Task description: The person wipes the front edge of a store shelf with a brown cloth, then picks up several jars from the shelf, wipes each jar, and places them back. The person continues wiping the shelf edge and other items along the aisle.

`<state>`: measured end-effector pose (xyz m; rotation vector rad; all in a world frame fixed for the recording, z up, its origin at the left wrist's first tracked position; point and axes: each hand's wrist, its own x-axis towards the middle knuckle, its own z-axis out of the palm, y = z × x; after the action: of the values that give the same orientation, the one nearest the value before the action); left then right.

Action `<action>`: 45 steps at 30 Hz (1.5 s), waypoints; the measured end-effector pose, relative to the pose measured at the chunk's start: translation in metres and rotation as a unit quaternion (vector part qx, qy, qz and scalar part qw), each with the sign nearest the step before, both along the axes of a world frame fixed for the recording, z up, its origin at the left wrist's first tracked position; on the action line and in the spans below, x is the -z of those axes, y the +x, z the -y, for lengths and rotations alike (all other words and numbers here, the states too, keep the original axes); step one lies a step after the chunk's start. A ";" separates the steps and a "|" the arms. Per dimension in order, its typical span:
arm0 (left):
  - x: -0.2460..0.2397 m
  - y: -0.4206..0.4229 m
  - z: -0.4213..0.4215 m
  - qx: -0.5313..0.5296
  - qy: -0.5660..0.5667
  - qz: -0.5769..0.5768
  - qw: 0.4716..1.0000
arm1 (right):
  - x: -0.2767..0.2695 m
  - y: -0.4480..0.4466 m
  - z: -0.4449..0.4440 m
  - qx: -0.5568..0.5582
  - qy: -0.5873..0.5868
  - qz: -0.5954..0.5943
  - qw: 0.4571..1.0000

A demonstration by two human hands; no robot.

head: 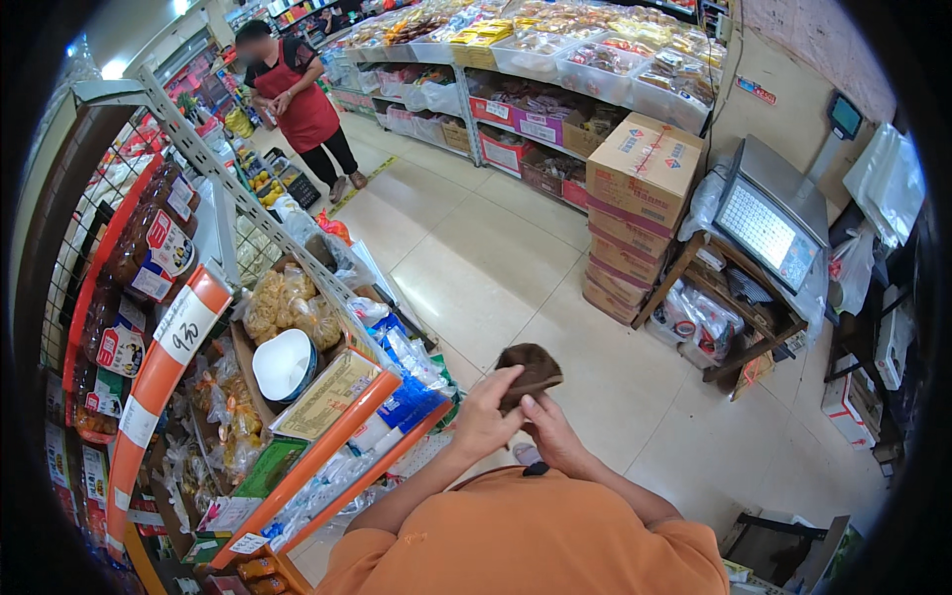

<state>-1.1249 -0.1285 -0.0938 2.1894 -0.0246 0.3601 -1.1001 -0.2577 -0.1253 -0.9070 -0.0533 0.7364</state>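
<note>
A dark brown cloth [537,366], bunched up, is held in front of my body, above the tiled floor. My left hand [483,416] grips it from the left, with the fingers pressed over its near side. From below and to the right, my right hand [554,433] pinches its lower edge, the thumb pointing up. The two hands are close together and seem to touch. Most of the cloth sticks out past the fingertips. Its lower part is hidden behind my fingers.
Orange-edged shelves [338,457] with bagged goods and a white bowl [282,364] stand at left. Stacked cartons [632,216] and a weighing scale [770,223] on a wooden stand [662,286] are at right. A person in a red apron [312,111] stands in the aisle; snack bins [528,56] line the back.
</note>
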 end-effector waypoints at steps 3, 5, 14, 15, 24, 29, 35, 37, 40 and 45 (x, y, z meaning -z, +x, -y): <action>-0.006 -0.009 0.003 0.105 0.031 0.008 0.994 | 0.008 0.000 -0.002 0.086 0.032 -0.035 0.995; -0.006 -0.018 -0.003 0.141 0.012 -0.044 0.989 | 0.008 -0.002 -0.003 0.093 0.002 -0.038 0.995; 0.020 -0.069 -0.023 0.064 -0.028 -0.040 0.997 | 0.018 -0.027 -0.020 0.014 -0.023 -0.120 0.992; 0.019 -0.071 -0.026 0.052 -0.022 -0.035 0.998 | 0.019 -0.027 -0.022 0.010 -0.029 -0.116 0.993; -0.021 -0.096 -0.053 -0.085 -0.093 0.015 0.992 | -0.011 0.007 -0.051 -0.043 -0.007 0.004 0.999; -0.048 -0.096 -0.065 -0.198 0.054 0.145 0.968 | -0.020 0.031 -0.053 -0.065 0.034 0.009 0.997; -0.130 -0.086 -0.096 -0.357 0.325 0.357 0.800 | -0.043 0.058 -0.053 -0.078 0.062 0.053 0.994; -0.155 -0.088 -0.107 -0.386 0.406 0.381 0.735 | -0.047 0.067 -0.058 -0.093 0.068 0.063 0.991; -0.185 -0.092 -0.124 -0.432 0.453 0.409 0.664 | -0.059 0.077 -0.072 -0.110 0.103 0.086 0.985; -0.207 -0.096 -0.155 -0.476 0.506 0.373 0.615 | -0.090 0.088 -0.097 -0.161 0.149 0.111 0.969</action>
<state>-1.2205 0.0269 0.1135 2.7015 0.6569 2.3479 -1.0125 -0.1609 -0.0354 -0.6950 -0.5072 0.8972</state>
